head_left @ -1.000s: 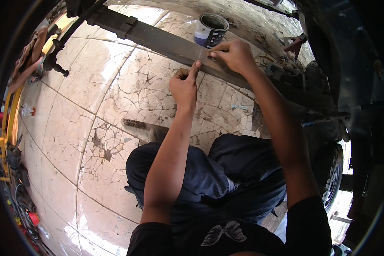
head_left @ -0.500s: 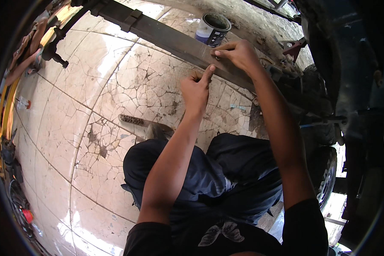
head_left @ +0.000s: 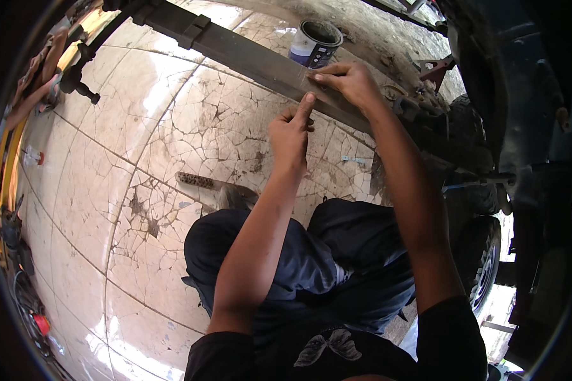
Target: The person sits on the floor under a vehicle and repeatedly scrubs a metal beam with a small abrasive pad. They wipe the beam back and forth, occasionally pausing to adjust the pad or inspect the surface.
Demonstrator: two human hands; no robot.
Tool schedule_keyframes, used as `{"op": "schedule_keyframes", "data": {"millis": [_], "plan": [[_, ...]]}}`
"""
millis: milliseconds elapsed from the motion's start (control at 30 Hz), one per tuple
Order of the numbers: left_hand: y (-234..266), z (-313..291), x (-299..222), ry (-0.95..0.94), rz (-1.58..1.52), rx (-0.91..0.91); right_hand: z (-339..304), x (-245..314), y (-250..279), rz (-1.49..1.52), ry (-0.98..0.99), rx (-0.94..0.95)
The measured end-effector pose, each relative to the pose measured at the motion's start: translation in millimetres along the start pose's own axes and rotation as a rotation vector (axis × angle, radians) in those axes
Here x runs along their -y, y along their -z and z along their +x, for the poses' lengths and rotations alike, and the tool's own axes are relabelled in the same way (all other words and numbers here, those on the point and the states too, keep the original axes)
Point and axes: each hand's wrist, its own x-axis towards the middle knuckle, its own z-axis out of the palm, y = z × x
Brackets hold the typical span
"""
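A long, dark metal beam (head_left: 248,56) runs diagonally in front of me, from the far left toward the right. My right hand (head_left: 353,84) is over it, thumb and forefinger pinched close to its upper face. Whatever is between those fingertips is too small to make out. Against the near edge of the beam rests the raised thumb of my left hand (head_left: 290,133). The other fingers of that hand are curled in, and their grip is partly hidden. Just beyond the beam stands an open, used paint can (head_left: 306,52), white and dark blue outside and dirty inside.
On the cracked tile floor (head_left: 165,140) lies a wire brush (head_left: 197,180), beside my left knee. A reddish-brown jack stand (head_left: 435,71) is at the far right. Vehicle parts and a tyre (head_left: 484,263) crowd the right side. Tools and a yellow frame (head_left: 9,159) line the left rim.
My right hand's pinched fingertips have slid slightly left along the beam. The left thumb has shifted a little up and left with it.
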Motion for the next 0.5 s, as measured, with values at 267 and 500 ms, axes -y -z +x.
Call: {"op": "schedule_keyframes", "data": {"millis": [267,500], "plan": [[2,0,0,0.056,0.016,-0.041,-6,-31,15,0.015,0.01,-0.023],[0,1,-8,0.061,-0.042,-0.064,2,-10,5,-0.002,-0.059,-0.001]]}}
